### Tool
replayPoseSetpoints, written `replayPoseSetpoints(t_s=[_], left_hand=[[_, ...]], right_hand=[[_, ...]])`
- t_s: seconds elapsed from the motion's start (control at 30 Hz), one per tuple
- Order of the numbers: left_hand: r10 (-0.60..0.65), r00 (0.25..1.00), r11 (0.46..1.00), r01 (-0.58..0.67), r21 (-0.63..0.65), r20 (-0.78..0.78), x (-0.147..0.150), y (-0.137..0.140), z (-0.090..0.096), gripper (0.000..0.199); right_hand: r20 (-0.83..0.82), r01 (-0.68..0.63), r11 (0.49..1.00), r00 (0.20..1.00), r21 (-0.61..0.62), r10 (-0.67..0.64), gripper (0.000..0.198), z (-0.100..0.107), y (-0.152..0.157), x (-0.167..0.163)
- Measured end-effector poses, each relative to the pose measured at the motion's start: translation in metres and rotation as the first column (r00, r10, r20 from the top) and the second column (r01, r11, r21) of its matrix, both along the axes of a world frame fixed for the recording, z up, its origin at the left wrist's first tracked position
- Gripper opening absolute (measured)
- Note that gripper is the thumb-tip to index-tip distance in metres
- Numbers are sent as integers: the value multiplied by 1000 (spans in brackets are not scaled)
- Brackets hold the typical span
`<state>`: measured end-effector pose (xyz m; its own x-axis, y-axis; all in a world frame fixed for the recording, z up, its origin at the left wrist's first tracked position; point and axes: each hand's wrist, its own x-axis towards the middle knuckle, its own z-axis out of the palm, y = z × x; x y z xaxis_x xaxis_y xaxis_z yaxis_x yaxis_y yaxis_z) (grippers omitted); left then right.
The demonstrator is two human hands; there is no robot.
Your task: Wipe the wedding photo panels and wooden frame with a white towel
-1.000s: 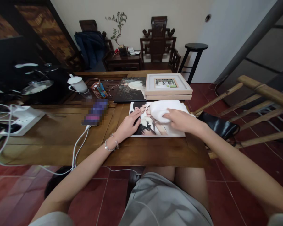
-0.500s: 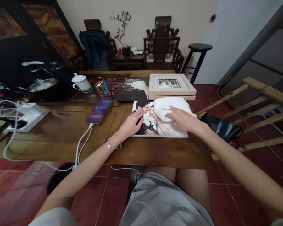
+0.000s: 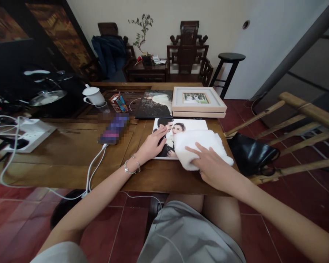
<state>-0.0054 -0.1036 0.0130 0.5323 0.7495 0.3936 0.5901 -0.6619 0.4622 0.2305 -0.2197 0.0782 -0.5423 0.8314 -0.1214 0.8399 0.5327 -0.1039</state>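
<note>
A photo panel (image 3: 197,124) with a printed picture of a couple lies flat on the wooden table. My left hand (image 3: 153,143) rests with outstretched fingers on its left edge, a bracelet at the wrist. Over the panel's lower right part, and past its front edge, is a fluffy white cloth (image 3: 186,148). My right hand (image 3: 212,166) presses down on this cloth from above and keeps hold of it, index and middle fingers extended; the thumb is hidden. Much of the picture's right half is covered by the cloth.
Behind the panel lie a dark photo panel (image 3: 153,104) and stacked light wood frames (image 3: 178,98). To the left are a phone (image 3: 113,128) on a white cable, a small carton (image 3: 119,103), a lidded white cup (image 3: 93,95) and a power strip (image 3: 35,135). A bamboo chair (image 3: 293,98) stands right.
My right hand has drawn the white cloth toward me, from the panel's upper right down over its front edge. The woman's face on the picture is less covered. My left hand has stayed put.
</note>
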Motion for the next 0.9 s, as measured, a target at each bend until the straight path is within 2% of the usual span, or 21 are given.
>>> replayPoseSetpoints(t_s=[0.13,0.27,0.37,0.43,0.53,0.7,0.8,0.9], left_hand=[[0,1000,1000,0,8,25,0,2,-3,43],[4,1000,1000,-5,16,30,-1,3,-5,42],[0,1000,1000,0,18,28,-1,3,-3,42],[-4,1000,1000,3,16,26,0,2,-2,42],[-11,1000,1000,11,8,21,1,1,0,42],[0,1000,1000,0,7,19,1,1,-2,43],[9,1000,1000,-9,1,21,2,1,-2,43],[22,1000,1000,-22,-13,18,2,0,-1,43]], right_hand=[[28,29,999,999,38,-30,51,1,48,-8],[-15,51,998,999,47,-50,44,6,94,-16],[-49,47,998,998,36,-46,35,10,112,-19],[-42,43,998,998,38,-41,35,7,114,-20],[16,29,997,999,75,-30,45,-2,97,-20],[99,3,990,995,141,-17,51,-17,36,-21],[129,-33,997,991,72,24,44,-17,0,-22],[118,-73,997,991,32,69,40,-14,-20,-22]])
